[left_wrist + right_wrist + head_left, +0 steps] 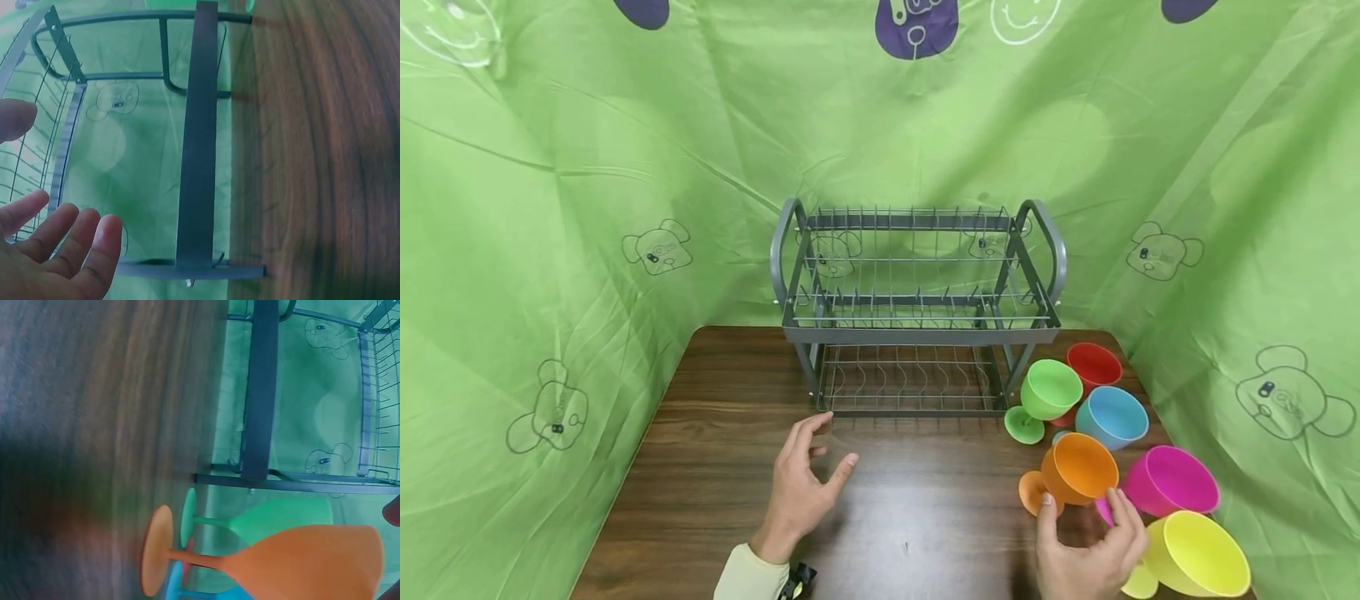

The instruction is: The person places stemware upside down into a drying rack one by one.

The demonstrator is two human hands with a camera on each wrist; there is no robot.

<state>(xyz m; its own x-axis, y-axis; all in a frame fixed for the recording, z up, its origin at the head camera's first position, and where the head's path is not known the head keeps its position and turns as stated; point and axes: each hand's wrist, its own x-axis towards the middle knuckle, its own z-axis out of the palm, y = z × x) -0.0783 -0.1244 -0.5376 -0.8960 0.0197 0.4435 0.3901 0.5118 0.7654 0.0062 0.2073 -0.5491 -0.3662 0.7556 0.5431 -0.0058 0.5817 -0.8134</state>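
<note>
An orange plastic goblet stands on the table at the right, its foot and stem showing in the right wrist view. My right hand is just in front of it, thumb and fingers spread to either side near the rim. In the right wrist view a fingertip shows beyond the rim, apart from the cup. My left hand hovers over the table with fingers spread, holding nothing. Behind it stands a grey two-tier dish rack, its front bar crossing the left wrist view.
Around the orange goblet stand green, red, blue, magenta and yellow goblets. Green printed cloth encloses the back and sides of the brown wooden table.
</note>
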